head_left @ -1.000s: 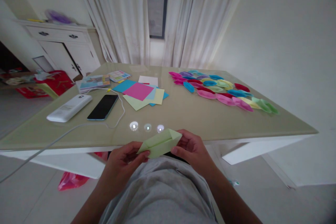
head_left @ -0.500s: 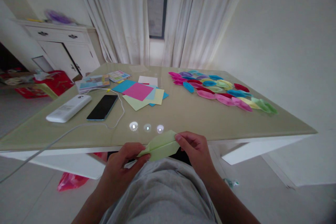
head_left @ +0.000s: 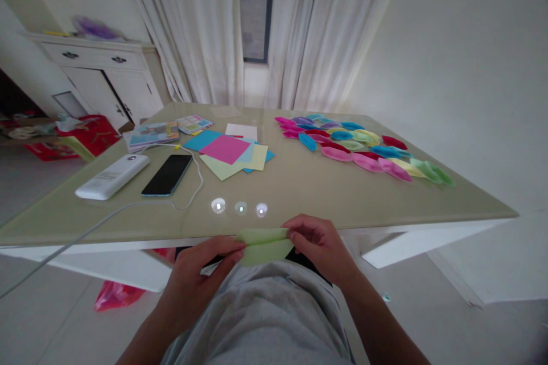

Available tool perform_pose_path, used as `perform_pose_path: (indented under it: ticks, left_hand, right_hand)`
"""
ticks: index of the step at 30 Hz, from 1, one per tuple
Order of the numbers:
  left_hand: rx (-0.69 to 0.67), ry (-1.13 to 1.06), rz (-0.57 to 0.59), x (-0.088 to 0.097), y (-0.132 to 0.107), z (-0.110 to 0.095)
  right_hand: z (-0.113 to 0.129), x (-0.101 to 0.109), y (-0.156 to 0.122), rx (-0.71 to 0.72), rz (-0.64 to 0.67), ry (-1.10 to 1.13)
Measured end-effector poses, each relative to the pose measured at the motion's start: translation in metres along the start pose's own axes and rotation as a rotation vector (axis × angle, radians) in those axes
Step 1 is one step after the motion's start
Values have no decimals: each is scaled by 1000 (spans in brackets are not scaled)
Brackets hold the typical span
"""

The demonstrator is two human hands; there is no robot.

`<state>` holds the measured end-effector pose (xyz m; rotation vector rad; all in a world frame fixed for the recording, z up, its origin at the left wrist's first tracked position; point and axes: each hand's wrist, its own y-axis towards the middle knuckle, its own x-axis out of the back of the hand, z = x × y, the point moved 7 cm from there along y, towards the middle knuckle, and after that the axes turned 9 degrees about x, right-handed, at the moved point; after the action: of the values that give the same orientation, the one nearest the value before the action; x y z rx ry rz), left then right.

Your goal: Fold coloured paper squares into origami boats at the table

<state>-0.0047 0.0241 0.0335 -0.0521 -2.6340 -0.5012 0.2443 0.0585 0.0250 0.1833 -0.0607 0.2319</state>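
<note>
A light green folded paper (head_left: pixel 264 248) is stretched between my two hands, just over my lap at the table's front edge. My left hand (head_left: pixel 205 262) pinches its left end between thumb and fingers. At the other end, the thumb and curled fingers of my right hand (head_left: pixel 317 244) grip the paper. A crease runs lengthwise along its middle. Farther off on the right of the table lie several folded paper pieces (head_left: pixel 342 145) in pink, red, blue, yellow and green, pointed at their ends.
Flat coloured paper sheets (head_left: pixel 226 149) lie mid-table. To their left are a black phone (head_left: pixel 166 175), a white power bank (head_left: pixel 112 177) with a cable, and booklets (head_left: pixel 154 136). A pink plastic bag (head_left: pixel 117 295) sits on the floor below the table (head_left: pixel 363 205).
The green paper has turned from a slant to nearly level, its right end coming down. Both hands keep their hold, my left fingers now farther along it.
</note>
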Motion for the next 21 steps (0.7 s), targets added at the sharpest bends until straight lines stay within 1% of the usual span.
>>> perform_pose_path:
  ticks: [3, 5, 6, 8, 9, 10, 11, 12, 14, 15, 16, 18, 19, 21]
  left_hand:
    - [277, -143, 66, -5, -3, 18]
    - [435, -258, 173, -13, -10, 31]
    - [484, -296, 253, -19, -14, 36]
    - [539, -308, 411, -27, -23, 43]
    - [550, -283, 462, -29, -26, 45]
    - [548, -244, 490, -29, -28, 45]
    - [527, -196, 489, -27, -27, 42]
    - [486, -142, 465, -23, -22, 36]
    - [346, -37, 357, -13, -7, 18]
    - [231, 20, 278, -7, 4, 5]
    - [96, 77, 174, -1, 14, -9]
    - [-154, 164, 2, 7, 32, -30]
    - [-206, 166, -32, 7, 41, -32]
    - [-226, 160, -40, 1, 57, -24]
  right_hand:
    - [-8, -3, -6, -95, 71, -11]
    - [-17, -6, -12, -170, 168, -19]
    - [-20, -8, -16, -194, 229, -24]
    - [-24, -12, -24, -207, 357, -52]
    - [-23, -13, -27, -196, 402, -78]
    - [-21, -12, -28, -172, 425, -113]
    - [-17, -11, -27, -134, 422, -163]
    - [-10, -8, -24, -77, 392, -226]
    - [9, -1, -14, 95, 289, -382]
    - [21, 2, -8, 211, 230, -464]
    - [32, 4, -3, 316, 177, -528]
    - [47, 8, 9, 492, 67, -642]
    - [51, 9, 14, 568, 18, -702]
    - [52, 7, 21, 694, -26, -826]
